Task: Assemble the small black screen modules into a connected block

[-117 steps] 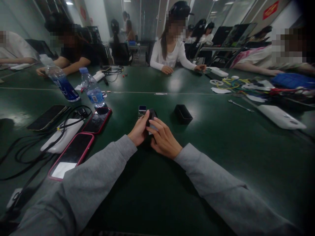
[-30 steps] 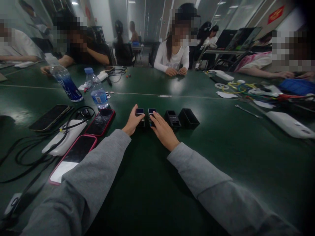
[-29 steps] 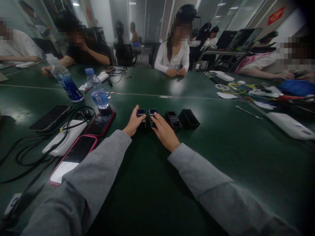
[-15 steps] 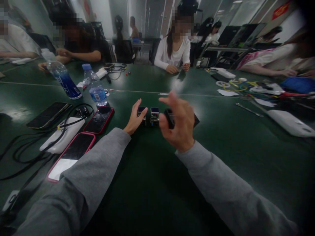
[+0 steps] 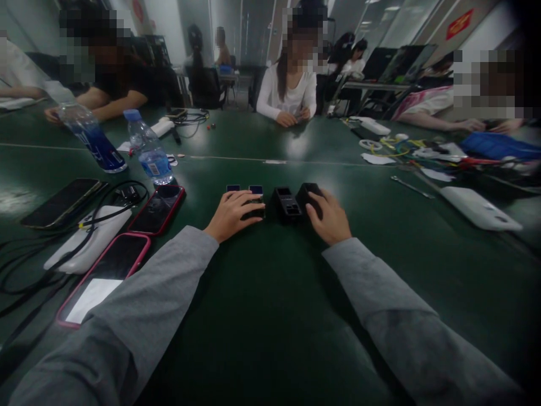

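Note:
A row of small black parts lies mid-table on the dark green table (image 5: 262, 316). Two small modules with blue tops (image 5: 245, 189) sit at the left of the row. My left hand (image 5: 232, 214) rests over them, fingers spread and reaching right. Beside them is a black insert with slots (image 5: 284, 203). At the right end stands a black open box (image 5: 305, 194), and my right hand (image 5: 329, 217) has its fingers curled against its near side. Both arms wear grey sleeves.
Left of me lie two pink-cased phones (image 5: 157, 210), a dark phone (image 5: 59, 202), a white power bank (image 5: 80, 248) with black cables, and two water bottles (image 5: 147, 151). A white device (image 5: 479, 207), wires and a blue tray (image 5: 499, 148) sit right. Other people sit around the table's far side.
My right hand came down from mid-air onto the black box at the right end. My left hand slid right, from the left module across both modules.

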Action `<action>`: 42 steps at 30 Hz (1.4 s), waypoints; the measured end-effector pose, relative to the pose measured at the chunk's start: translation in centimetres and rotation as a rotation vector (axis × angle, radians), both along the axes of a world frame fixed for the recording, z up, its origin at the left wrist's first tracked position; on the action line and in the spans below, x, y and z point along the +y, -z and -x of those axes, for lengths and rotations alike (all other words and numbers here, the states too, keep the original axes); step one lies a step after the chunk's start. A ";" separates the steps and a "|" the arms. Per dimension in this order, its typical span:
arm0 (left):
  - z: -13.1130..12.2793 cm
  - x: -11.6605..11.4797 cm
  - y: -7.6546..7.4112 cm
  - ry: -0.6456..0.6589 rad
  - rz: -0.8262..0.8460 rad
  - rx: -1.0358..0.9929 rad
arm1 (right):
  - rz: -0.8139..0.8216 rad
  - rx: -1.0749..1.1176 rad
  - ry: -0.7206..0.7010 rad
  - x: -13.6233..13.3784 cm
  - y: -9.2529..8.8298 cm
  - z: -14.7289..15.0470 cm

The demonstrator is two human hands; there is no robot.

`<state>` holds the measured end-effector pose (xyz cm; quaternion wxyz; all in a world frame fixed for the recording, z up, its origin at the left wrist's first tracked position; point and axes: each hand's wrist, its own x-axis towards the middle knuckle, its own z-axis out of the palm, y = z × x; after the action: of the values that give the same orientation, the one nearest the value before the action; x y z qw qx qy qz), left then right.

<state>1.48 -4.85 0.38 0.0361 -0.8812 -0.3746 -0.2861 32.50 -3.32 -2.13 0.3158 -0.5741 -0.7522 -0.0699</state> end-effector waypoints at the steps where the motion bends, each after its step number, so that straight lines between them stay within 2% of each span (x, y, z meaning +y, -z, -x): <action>1: 0.0 0.1 0.0 -0.002 0.004 -0.008 | 0.023 0.006 -0.030 0.0 0.0 0.2; 7: 0.1 0.0 -0.2 -0.017 0.023 -0.032 | 0.044 0.008 -0.098 -0.5 -0.2 1.5; 12: -0.1 -0.1 -0.3 -0.020 0.040 -0.058 | -0.026 -0.011 -0.035 -1.3 -0.9 2.0; 18: 0.1 0.3 -0.2 -0.289 0.045 -0.362 | 0.071 -0.225 -0.142 -2.4 -1.8 3.5; 20: 0.3 0.5 -0.2 -0.311 0.072 -0.406 | 0.076 -0.247 -0.156 -2.3 -1.8 4.1; 27: 0.3 0.1 -0.3 -0.185 0.072 -0.262 | 0.039 -0.231 -0.216 -1.4 -1.8 6.0; 33: 0.4 0.2 -0.2 -0.125 0.082 -0.152 | -0.011 -0.107 -0.129 -2.0 -2.1 5.4; 37: 0.7 0.5 0.0 -0.124 0.100 -0.152 | 0.002 0.020 -0.084 -1.3 -1.4 4.3; 42: 0.9 0.9 0.2 -0.094 0.090 -0.160 | 0.051 0.121 -0.145 -0.2 -0.2 3.7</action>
<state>0.61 -3.91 0.19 -0.0201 -0.8377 -0.4296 -0.3365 28.75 -3.53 -1.94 0.3500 -0.5290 -0.7730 0.0072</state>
